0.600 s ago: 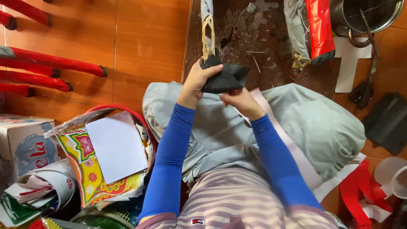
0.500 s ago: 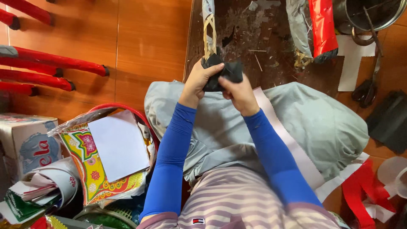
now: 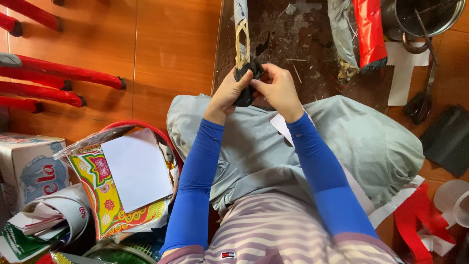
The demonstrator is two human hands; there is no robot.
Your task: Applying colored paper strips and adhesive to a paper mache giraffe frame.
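Note:
My left hand [image 3: 230,93] and my right hand [image 3: 277,87] meet over my lap, both pinching a crumpled piece of black paper [image 3: 245,87]. The black paper wraps the lower end of a woven bamboo frame stick [image 3: 241,36] covered in grey paper, which runs away from me over a dark, glue-stained board [image 3: 293,44]. Both forearms wear blue sleeves. A grey cloth [image 3: 361,142] covers my knees under the hands.
Red paper-wrapped sticks [image 3: 63,73] lie at the left on the wooden floor. A red-rimmed basket [image 3: 129,124] holds colourful printed sheets and white paper [image 3: 134,166]. A red and grey wrapped piece [image 3: 361,34], a metal pot [image 3: 420,17], scissors [image 3: 422,93] and black paper [image 3: 447,139] sit at the right.
The black paper was spread wider between my hands; now it is bunched tight around the stick's end, and my hands have come closer together.

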